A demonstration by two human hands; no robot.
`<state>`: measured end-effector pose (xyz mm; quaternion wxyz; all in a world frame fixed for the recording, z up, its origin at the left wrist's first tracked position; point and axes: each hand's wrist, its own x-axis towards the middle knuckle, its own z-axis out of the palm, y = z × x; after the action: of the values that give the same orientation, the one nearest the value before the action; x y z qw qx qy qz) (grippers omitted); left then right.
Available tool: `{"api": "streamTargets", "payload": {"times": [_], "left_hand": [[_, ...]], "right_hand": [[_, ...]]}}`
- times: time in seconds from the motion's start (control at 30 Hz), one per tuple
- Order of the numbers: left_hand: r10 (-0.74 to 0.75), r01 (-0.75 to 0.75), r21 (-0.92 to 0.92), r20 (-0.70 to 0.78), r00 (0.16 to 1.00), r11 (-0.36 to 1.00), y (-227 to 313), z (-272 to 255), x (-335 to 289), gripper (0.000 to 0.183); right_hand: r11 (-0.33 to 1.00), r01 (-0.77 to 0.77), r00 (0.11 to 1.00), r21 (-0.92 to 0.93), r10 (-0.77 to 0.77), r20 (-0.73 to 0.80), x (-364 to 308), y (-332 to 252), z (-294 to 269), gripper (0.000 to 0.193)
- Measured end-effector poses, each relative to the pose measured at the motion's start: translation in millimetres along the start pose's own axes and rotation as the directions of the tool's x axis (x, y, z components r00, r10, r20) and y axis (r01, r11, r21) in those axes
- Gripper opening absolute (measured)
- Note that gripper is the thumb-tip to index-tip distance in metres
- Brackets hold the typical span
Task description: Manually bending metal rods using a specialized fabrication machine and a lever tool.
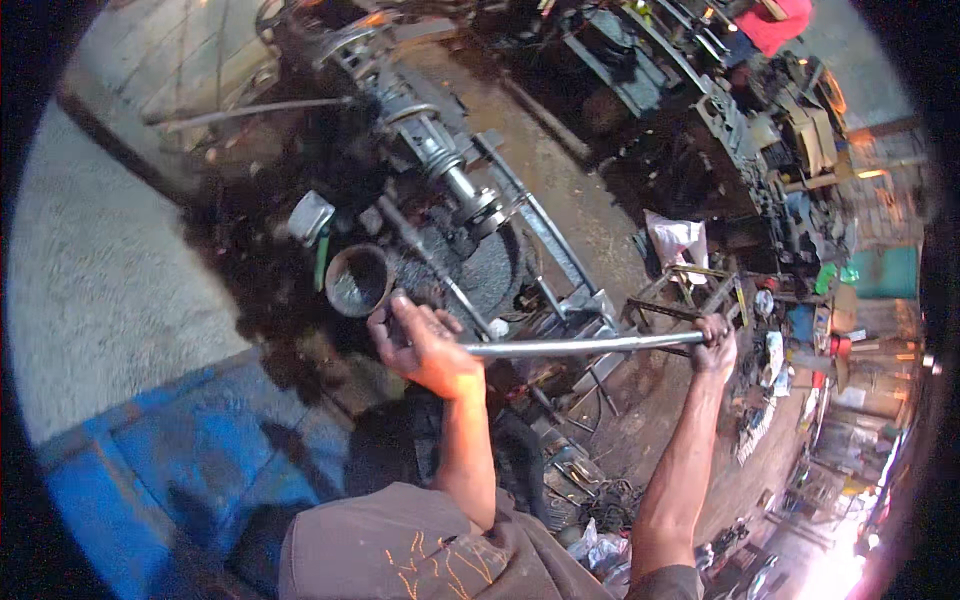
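A long silver steel shaft (pixel 560 348) spans almost level between my two hands. My left hand (pixel 425 345) is closed around its left end, which the palm and fingers hide. At the other end, my right hand (pixel 713 347) is wrapped round the shaft in a fist, my arm stretched out to the right. Just beyond my left fingers sits a round rusty bowl (pixel 360 280) with dark contents. A lathe-like machine (pixel 435 150), with a bright spindle and round flange, lies farther off, above a tray of dark metal shavings (pixel 490 270).
A white container (pixel 311 216) stands left of the bowl, near a green stick (pixel 321 262). A blue metal surface (pixel 200 450) fills the lower left. To the right are a metal frame stand (pixel 690 290), a white bag (pixel 676 238) and cluttered shelving. Someone in red (pixel 778 25) is at the top right.
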<state>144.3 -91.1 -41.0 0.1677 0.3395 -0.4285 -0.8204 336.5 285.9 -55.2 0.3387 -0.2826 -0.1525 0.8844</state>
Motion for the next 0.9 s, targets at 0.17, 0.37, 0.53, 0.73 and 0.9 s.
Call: {"api": "streamTargets", "payload": {"times": [0.17, 0.37, 0.53, 0.73, 0.9], "left_hand": [[-0.081, 0.079, 0.099, 0.021, 0.996, 0.992, 3, 22, 13, 0.016], [-0.048, 0.04, 0.065, 0.129, 0.991, 0.997, 0, 33, 23, 0.017], [-0.057, 0.048, 0.074, 0.129, 0.99, 0.996, 1, 36, 19, 0.016], [-0.216, 0.223, -0.079, 0.087, 0.973, 0.972, -21, 17, 29, 0.016], [-0.308, 0.305, -0.16, 0.003, 0.951, 0.939, -28, 22, -4, 0.026]], "right_hand": [[0.987, 0.151, 0.984, 0.05, -0.145, -0.104, -32, 10, -3, 0.034], [0.985, 0.113, 0.988, 0.132, -0.125, 0.091, -55, 19, -2, 0.037], [0.973, 0.08, 0.996, 0.215, -0.087, 0.022, -52, 17, 2, 0.035], [0.98, 0.201, 0.955, 0.009, -0.194, -0.223, -48, 32, 4, 0.029], [0.9, 0.041, 0.989, 0.435, -0.099, 0.112, -24, 5, -36, 0.021]]}}
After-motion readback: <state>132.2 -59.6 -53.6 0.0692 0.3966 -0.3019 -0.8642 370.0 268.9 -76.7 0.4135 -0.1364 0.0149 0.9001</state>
